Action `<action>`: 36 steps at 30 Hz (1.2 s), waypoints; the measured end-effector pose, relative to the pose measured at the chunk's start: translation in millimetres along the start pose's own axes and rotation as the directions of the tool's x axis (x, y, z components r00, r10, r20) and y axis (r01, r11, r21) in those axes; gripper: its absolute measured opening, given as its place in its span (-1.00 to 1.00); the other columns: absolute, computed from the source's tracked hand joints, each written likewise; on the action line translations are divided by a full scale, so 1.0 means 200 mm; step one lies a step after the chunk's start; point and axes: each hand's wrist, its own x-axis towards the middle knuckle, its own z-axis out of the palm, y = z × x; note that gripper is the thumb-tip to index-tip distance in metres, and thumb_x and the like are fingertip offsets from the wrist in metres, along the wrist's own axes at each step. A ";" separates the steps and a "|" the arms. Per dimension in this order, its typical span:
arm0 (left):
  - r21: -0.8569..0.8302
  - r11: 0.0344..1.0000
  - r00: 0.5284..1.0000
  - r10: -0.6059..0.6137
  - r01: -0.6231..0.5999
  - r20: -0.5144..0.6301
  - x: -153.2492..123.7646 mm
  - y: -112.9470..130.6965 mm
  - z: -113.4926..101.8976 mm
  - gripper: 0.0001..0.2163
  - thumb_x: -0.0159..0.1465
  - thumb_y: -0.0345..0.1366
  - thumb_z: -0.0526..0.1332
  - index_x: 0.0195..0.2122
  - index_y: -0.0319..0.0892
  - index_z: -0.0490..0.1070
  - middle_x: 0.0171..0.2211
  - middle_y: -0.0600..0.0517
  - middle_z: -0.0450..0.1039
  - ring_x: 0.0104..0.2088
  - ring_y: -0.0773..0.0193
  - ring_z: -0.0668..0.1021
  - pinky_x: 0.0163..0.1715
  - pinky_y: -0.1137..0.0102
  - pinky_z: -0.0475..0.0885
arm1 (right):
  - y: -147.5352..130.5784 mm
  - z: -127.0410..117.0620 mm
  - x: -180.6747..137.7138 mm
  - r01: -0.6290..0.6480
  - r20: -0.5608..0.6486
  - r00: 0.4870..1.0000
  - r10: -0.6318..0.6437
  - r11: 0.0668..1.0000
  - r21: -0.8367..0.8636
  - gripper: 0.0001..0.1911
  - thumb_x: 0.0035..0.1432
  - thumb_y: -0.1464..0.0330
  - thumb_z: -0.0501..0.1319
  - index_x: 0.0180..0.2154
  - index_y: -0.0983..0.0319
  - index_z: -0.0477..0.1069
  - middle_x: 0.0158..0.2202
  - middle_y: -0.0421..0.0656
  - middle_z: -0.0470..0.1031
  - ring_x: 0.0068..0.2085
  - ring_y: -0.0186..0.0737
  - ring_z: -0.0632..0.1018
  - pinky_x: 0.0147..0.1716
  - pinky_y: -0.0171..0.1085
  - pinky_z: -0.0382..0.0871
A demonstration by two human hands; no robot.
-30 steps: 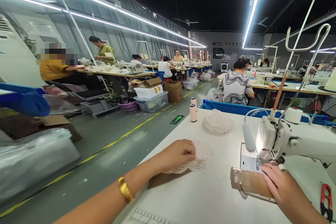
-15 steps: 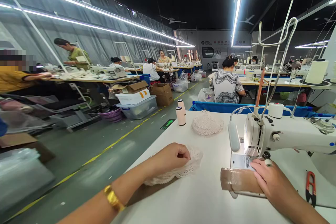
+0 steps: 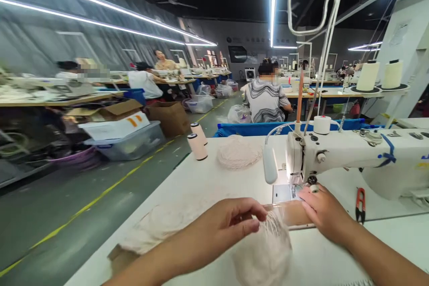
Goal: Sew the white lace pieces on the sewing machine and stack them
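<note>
My left hand (image 3: pixel 224 225) pinches a piece of white lace (image 3: pixel 268 246) and holds it up over the white table (image 3: pixel 208 178), just left of the sewing machine (image 3: pixel 348 154). A blurred pile of more lace (image 3: pixel 164 221) lies on the table behind that hand. My right hand (image 3: pixel 323 212) rests on a tan piece (image 3: pixel 284 212) at the machine's needle plate, fingers curled over it.
Two thread cones (image 3: pixel 198 140) and another lace pile (image 3: pixel 238 153) stand at the table's far side. Red snips (image 3: pixel 360 199) lie right of the machine. A person in a striped top (image 3: pixel 266 98) sits ahead. Boxes and bins (image 3: pixel 127 132) line the aisle to the left.
My left hand has lifted a lace piece off the pile and carried it right, towards the machine. The view has swung to the right. My right hand stays at the needle plate.
</note>
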 end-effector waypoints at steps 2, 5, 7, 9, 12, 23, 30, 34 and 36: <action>0.091 0.996 0.999 0.017 -0.015 -0.029 0.05 0.00 0.05 -0.65 0.38 0.06 0.15 -0.10 -0.04 0.59 -0.10 -0.02 0.66 -0.10 0.03 0.63 -0.14 0.27 0.47 | -0.01 -0.02 0.01 0.001 0.005 1.000 -0.001 0.998 0.068 -0.74 0.52 0.44 0.07 -0.03 0.23 0.56 -0.18 -0.02 0.63 -0.14 0.01 0.52 -0.11 -0.06 0.44; 0.239 0.971 0.999 -0.009 0.021 -0.052 0.15 -0.05 0.12 -0.66 0.31 0.08 0.23 -0.16 -0.08 0.53 -0.09 -0.06 0.60 -0.08 -0.04 0.57 -0.12 0.22 0.42 | -0.05 -0.04 0.02 0.035 0.035 0.998 -0.043 0.976 0.215 -0.82 0.51 0.38 0.18 0.03 0.22 0.54 -0.11 -0.06 0.64 -0.09 -0.05 0.54 0.00 -0.08 0.41; 0.284 0.959 1.000 -0.005 0.005 -0.002 0.21 -0.08 0.19 -0.76 0.24 -0.03 0.29 -0.25 -0.09 0.46 -0.15 -0.05 0.56 -0.12 -0.02 0.54 -0.15 0.22 0.39 | -0.08 -0.04 0.02 0.066 0.067 0.994 -0.088 0.959 0.274 -0.80 0.46 0.31 0.29 0.06 0.20 0.53 -0.03 -0.07 0.63 -0.06 -0.07 0.55 0.03 -0.08 0.39; 0.291 0.955 0.998 0.052 -0.062 0.041 0.26 -0.09 0.26 -0.86 0.22 -0.16 0.25 -0.32 -0.09 0.38 -0.22 -0.02 0.52 -0.18 0.03 0.52 -0.20 0.25 0.36 | -0.11 -0.03 0.02 0.085 0.083 0.990 -0.115 0.951 0.296 -0.74 0.36 0.28 0.40 0.04 0.18 0.53 0.05 -0.06 0.61 0.00 -0.03 0.54 0.07 -0.07 0.38; 0.189 0.971 0.989 0.134 -0.144 0.068 0.33 -0.07 0.33 -0.84 0.30 -0.14 0.16 -0.35 -0.08 0.31 -0.32 0.02 0.48 -0.29 0.12 0.48 -0.29 0.30 0.32 | -0.13 -0.01 0.02 0.082 0.073 0.991 -0.111 0.943 0.321 -0.84 0.31 0.33 0.40 -0.10 0.17 0.50 0.03 -0.09 0.60 0.01 -0.03 0.52 0.08 -0.08 0.37; -0.088 0.987 0.991 0.131 -0.133 -0.028 0.36 -0.09 0.37 -0.63 0.35 0.09 0.15 -0.33 -0.09 0.52 -0.35 0.02 0.54 -0.29 0.11 0.54 -0.29 0.32 0.36 | -0.13 0.00 0.01 -0.051 -0.030 0.997 0.068 0.919 0.390 -0.89 0.32 0.33 0.26 -0.26 0.14 0.33 -0.33 -0.21 0.49 -0.29 -0.15 0.45 -0.19 -0.21 0.34; -0.055 0.978 0.977 0.194 -0.199 -0.083 0.34 -0.08 0.39 -0.63 0.41 0.07 0.15 -0.35 -0.07 0.53 -0.36 0.02 0.57 -0.33 0.12 0.56 -0.33 0.31 0.39 | -0.17 -0.02 0.02 -0.097 -0.032 0.992 0.121 0.902 0.420 -0.94 0.39 0.33 0.27 -0.16 0.14 0.39 -0.22 -0.19 0.62 -0.22 -0.15 0.56 -0.12 -0.20 0.40; -0.119 0.966 0.970 0.220 -0.232 -0.107 0.34 -0.08 0.42 -0.71 0.42 0.03 0.17 -0.25 -0.05 0.50 -0.29 0.02 0.59 -0.28 0.11 0.59 -0.27 0.31 0.46 | -0.18 -0.02 0.03 -0.093 -0.059 0.989 0.133 0.890 0.446 -0.92 0.37 0.39 0.23 -0.24 0.13 0.37 -0.24 -0.19 0.64 -0.24 -0.16 0.56 -0.14 -0.20 0.40; -0.145 0.965 0.972 0.202 -0.219 -0.121 0.34 -0.08 0.43 -0.73 0.41 0.03 0.17 -0.23 -0.05 0.48 -0.30 0.04 0.57 -0.29 0.13 0.58 -0.29 0.33 0.46 | -0.18 -0.02 0.03 -0.089 -0.077 0.987 0.139 0.885 0.458 -0.92 0.37 0.39 0.22 -0.25 0.13 0.38 -0.25 -0.19 0.63 -0.25 -0.16 0.55 -0.15 -0.20 0.40</action>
